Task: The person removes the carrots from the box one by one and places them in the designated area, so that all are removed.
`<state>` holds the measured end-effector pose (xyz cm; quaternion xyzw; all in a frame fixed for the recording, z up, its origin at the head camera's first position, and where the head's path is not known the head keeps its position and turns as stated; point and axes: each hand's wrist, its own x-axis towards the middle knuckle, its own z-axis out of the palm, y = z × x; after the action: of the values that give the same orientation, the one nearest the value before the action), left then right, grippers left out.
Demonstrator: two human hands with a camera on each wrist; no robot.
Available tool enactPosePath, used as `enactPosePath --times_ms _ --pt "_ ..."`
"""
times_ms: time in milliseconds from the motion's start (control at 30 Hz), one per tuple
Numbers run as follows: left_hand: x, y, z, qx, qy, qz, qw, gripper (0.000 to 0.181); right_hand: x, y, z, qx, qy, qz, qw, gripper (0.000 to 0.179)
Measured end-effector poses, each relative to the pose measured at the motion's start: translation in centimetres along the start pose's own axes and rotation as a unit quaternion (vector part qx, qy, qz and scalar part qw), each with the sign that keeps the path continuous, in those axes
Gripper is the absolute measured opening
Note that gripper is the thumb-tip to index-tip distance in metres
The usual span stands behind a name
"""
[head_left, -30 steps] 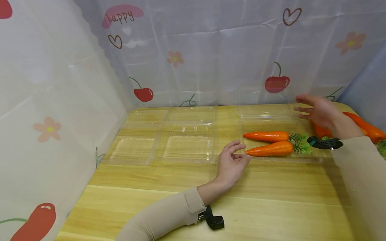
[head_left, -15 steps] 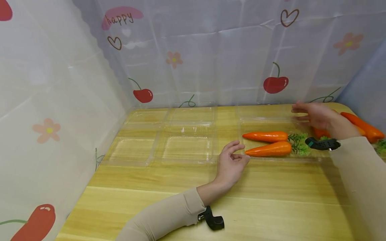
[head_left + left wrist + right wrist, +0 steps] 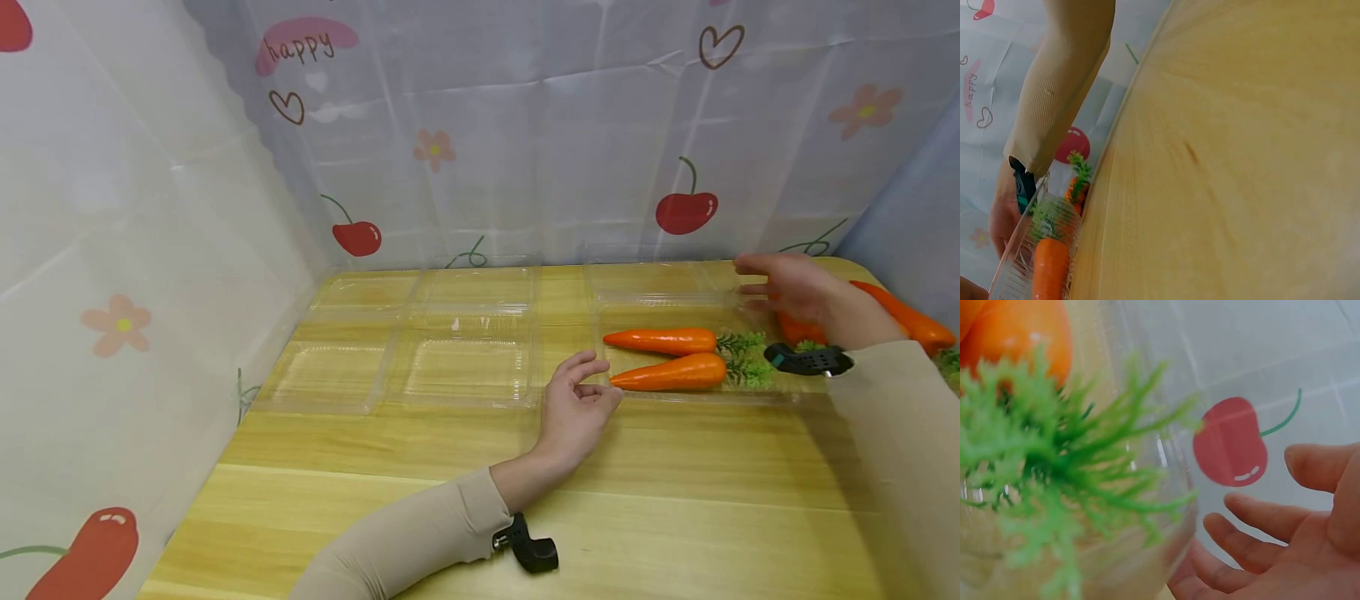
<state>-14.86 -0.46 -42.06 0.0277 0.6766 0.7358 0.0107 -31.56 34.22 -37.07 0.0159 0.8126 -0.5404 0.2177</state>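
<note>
Two orange carrots [image 3: 667,372] with green tops lie side by side in a clear plastic clamshell container [image 3: 705,398] in the head view. Its raised clear lid [image 3: 645,279] leans back toward the curtain. At the front left corner, my left hand [image 3: 573,412] pinches the container's edge between thumb and forefinger. My right hand [image 3: 798,287] is beside the back right of the container, with fingers spread and the palm bare in the right wrist view. Whether its fingertips touch the lid, I cannot tell. Leafy carrot tops [image 3: 1066,462] fill the left of that view.
Two more clear containers [image 3: 465,404] stand with lids up on the left of the wooden table [image 3: 675,517]. More carrots [image 3: 918,325] are piled at the far right, partly hidden by my right hand. A printed curtain [image 3: 487,100] rises behind.
The lid's upper edge has tipped lower toward the back. My right hand has shifted down slightly, and my left hand stays in place.
</note>
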Motion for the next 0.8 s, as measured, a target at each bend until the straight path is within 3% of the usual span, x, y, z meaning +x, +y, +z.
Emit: enactPosePath --times_ms 133,200,533,800 --pt "0.0 0.0 0.0 0.002 0.000 -0.002 1.0000 0.034 -0.8 -0.5 -0.1 0.029 0.020 -0.018 0.9992 0.029" --pt "0.0 0.0 0.0 0.002 0.001 -0.003 1.0000 0.034 -1.3 -1.0 -0.1 0.038 0.019 -0.028 0.9987 0.018" --pt "0.0 0.1 -0.1 -0.001 0.001 -0.006 1.0000 0.033 -3.1 -2.6 1.7 0.023 0.005 -0.087 0.9959 0.018" --pt "0.1 0.0 -0.1 -0.003 -0.002 -0.003 1.0000 0.033 -3.6 -2.9 2.9 -0.043 -0.042 -0.141 0.9882 0.030"
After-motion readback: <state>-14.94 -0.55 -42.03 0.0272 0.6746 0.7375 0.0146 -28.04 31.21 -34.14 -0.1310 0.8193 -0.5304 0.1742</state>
